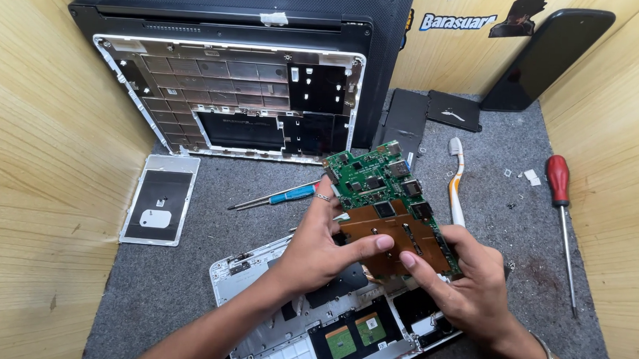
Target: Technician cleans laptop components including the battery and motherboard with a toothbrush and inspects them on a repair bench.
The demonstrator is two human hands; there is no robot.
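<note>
Right now we hold the green circuit board (389, 207) up between both hands, clear of the grey surface (189, 267). Our left hand (317, 247) pinches its edge at nine o'clock, thumb pressed on the brown film covering its lower half; our right hand (464, 284) grips the corner at five o'clock, thumb on the same film. Directly below, at six o'clock, lies the white laptop base (259, 298), opened, with the board already out of it. At ten o'clock from the hands rest a blue-handled screwdriver (280, 196) and, farther out, a white cover panel (159, 199). At twelve o'clock the stripped keyboard frame (230, 98) leans against a dark lid. A white and orange toothbrush (455, 181) lies at one o'clock, a red-handled screwdriver (560, 209) at three o'clock. By our judgement, stripping down is far along; the board itself still wears its film.
</note>
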